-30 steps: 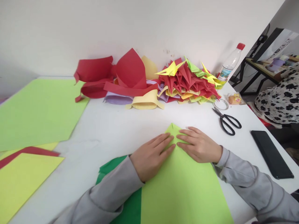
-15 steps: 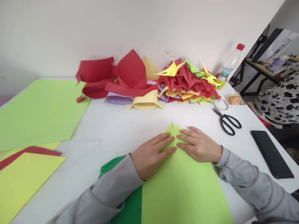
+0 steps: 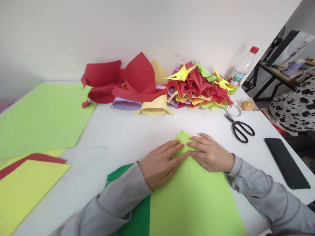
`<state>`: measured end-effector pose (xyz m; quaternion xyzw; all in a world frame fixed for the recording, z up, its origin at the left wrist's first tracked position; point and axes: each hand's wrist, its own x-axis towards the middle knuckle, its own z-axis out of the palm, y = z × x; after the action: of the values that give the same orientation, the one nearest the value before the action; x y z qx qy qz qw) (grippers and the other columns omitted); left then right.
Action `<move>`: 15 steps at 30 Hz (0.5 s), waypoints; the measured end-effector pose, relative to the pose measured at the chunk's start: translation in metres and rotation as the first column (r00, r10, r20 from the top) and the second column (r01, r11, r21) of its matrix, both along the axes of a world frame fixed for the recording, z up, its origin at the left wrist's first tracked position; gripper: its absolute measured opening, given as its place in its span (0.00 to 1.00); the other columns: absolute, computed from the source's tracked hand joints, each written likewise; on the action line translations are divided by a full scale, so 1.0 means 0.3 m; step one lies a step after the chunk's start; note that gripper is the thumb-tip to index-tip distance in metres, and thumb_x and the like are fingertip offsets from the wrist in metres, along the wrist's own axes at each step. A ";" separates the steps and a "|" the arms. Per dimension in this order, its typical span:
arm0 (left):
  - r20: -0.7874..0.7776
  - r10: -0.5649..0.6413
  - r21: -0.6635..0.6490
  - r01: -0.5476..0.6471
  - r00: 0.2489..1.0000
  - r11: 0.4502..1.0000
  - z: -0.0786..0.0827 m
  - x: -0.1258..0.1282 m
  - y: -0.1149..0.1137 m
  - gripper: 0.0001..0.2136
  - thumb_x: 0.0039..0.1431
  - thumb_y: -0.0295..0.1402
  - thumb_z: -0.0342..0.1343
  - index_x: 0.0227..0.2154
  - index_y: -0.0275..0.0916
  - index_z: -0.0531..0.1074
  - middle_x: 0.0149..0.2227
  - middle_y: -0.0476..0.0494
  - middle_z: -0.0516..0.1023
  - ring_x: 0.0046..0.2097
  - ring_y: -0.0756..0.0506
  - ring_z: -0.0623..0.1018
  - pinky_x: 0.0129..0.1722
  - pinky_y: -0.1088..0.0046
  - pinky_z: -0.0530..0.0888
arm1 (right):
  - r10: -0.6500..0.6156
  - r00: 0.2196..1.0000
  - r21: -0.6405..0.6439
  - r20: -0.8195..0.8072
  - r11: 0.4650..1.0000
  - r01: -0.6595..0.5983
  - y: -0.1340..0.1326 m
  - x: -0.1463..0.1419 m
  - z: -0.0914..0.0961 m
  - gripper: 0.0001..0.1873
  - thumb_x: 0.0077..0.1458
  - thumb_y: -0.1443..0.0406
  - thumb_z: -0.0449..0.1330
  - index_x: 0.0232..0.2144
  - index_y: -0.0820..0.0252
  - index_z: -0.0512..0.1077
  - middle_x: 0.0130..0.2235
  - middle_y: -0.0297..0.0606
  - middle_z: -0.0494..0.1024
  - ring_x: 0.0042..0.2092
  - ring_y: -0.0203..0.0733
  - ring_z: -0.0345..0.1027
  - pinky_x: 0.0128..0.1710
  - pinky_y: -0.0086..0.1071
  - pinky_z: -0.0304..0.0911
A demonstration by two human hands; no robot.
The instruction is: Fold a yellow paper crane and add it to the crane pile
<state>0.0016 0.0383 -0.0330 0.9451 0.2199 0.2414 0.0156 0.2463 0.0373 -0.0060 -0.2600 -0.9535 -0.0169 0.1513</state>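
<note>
A large light-green sheet of paper (image 3: 197, 200) lies in front of me, its pointed corner facing away and marked by a short crease near the tip. My left hand (image 3: 162, 162) rests on the sheet's left edge with fingers stretched out. From the other side, my right hand (image 3: 209, 152) lies flat on the right edge, fingers spread. The fingertips of both hands nearly meet below the tip. Under the left forearm a dark green sheet (image 3: 137, 216) shows partly; the sleeve hides some of it.
Folded red paper pieces (image 3: 140, 73) and a heap of pointed paper stars (image 3: 197, 83) line the wall. A bottle (image 3: 243, 67), a tape roll (image 3: 233, 110), scissors (image 3: 240, 127) and a black phone (image 3: 286, 162) are at right. Green sheets (image 3: 44, 118) lie left. Another person's patterned sleeve (image 3: 294, 98) shows.
Barely anything differs. My left index fingertip or thumb has slid slightly right, closer to the right hand; the paper stays in place.
</note>
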 end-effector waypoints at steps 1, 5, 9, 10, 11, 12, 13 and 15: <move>-0.005 0.008 -0.005 -0.008 1.000 1.000 0.007 0.001 -0.003 0.16 0.62 0.27 0.46 0.50 0.36 0.70 0.51 0.30 0.71 0.58 0.35 0.67 0.53 0.51 0.71 | -0.002 1.000 -0.012 -0.004 1.000 0.002 0.000 0.001 0.000 0.15 0.61 0.68 0.51 0.47 0.61 0.73 0.52 0.43 0.74 0.59 0.51 0.60 0.59 0.52 0.53; -0.030 0.015 -0.014 -0.015 0.999 1.000 0.024 0.003 -0.010 0.15 0.62 0.29 0.47 0.49 0.38 0.71 0.51 0.31 0.71 0.57 0.35 0.67 0.53 0.51 0.71 | -0.012 1.000 -0.038 -0.015 0.999 0.012 -0.003 0.001 -0.001 0.15 0.61 0.68 0.51 0.47 0.61 0.72 0.52 0.44 0.74 0.59 0.51 0.60 0.61 0.55 0.48; -0.035 0.008 -0.024 -0.009 0.999 1.000 0.023 0.004 -0.008 0.15 0.62 0.30 0.46 0.49 0.35 0.71 0.51 0.30 0.70 0.57 0.34 0.66 0.53 0.51 0.71 | -0.015 1.000 -0.045 -0.015 0.999 0.015 -0.004 -0.001 0.000 0.15 0.61 0.68 0.50 0.47 0.60 0.72 0.52 0.44 0.74 0.59 0.50 0.59 0.61 0.55 0.47; -0.036 0.010 -0.024 -0.011 0.999 1.000 0.020 0.004 -0.008 0.15 0.62 0.31 0.46 0.49 0.35 0.71 0.51 0.30 0.70 0.57 0.34 0.66 0.53 0.51 0.71 | -0.014 1.000 -0.045 -0.016 0.999 0.013 -0.004 -0.002 0.000 0.15 0.61 0.68 0.50 0.47 0.60 0.72 0.52 0.44 0.74 0.59 0.51 0.59 0.61 0.55 0.47; -0.037 0.011 -0.023 -0.012 0.999 1.000 0.018 0.004 -0.007 0.15 0.63 0.31 0.46 0.49 0.35 0.71 0.51 0.30 0.70 0.57 0.34 0.65 0.53 0.50 0.71 | -0.013 1.000 -0.044 -0.016 0.999 0.012 -0.004 -0.002 0.001 0.15 0.61 0.68 0.50 0.47 0.61 0.72 0.51 0.44 0.75 0.59 0.51 0.59 0.61 0.55 0.47; -0.037 0.011 -0.022 -0.012 0.999 1.000 0.016 0.004 -0.007 0.15 0.63 0.31 0.46 0.49 0.35 0.71 0.51 0.30 0.70 0.58 0.34 0.65 0.53 0.50 0.71 | -0.013 1.000 -0.044 -0.016 0.999 0.012 -0.004 -0.003 0.001 0.15 0.61 0.68 0.50 0.46 0.61 0.72 0.51 0.44 0.75 0.59 0.51 0.59 0.61 0.55 0.48; -0.037 0.009 -0.022 -0.010 0.999 1.000 0.014 0.004 -0.007 0.15 0.63 0.31 0.46 0.49 0.35 0.71 0.51 0.30 0.69 0.58 0.34 0.65 0.53 0.49 0.71 | -0.014 1.000 -0.044 -0.013 0.999 0.013 -0.003 -0.003 0.001 0.15 0.61 0.68 0.50 0.46 0.62 0.72 0.52 0.45 0.74 0.59 0.51 0.59 0.61 0.55 0.48; -0.032 0.003 -0.020 -0.003 0.999 1.000 0.011 0.003 -0.006 0.15 0.63 0.30 0.45 0.48 0.34 0.71 0.52 0.29 0.69 0.57 0.33 0.65 0.53 0.49 0.70 | -0.012 1.000 -0.042 -0.003 0.999 0.012 -0.002 -0.002 0.000 0.15 0.61 0.68 0.50 0.46 0.63 0.72 0.53 0.45 0.73 0.60 0.52 0.58 0.61 0.54 0.49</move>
<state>0.0026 0.0365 -0.0298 0.9482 0.2239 0.2242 0.0213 0.2456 0.0366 -0.0061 -0.2688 -0.9519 0.0026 0.1472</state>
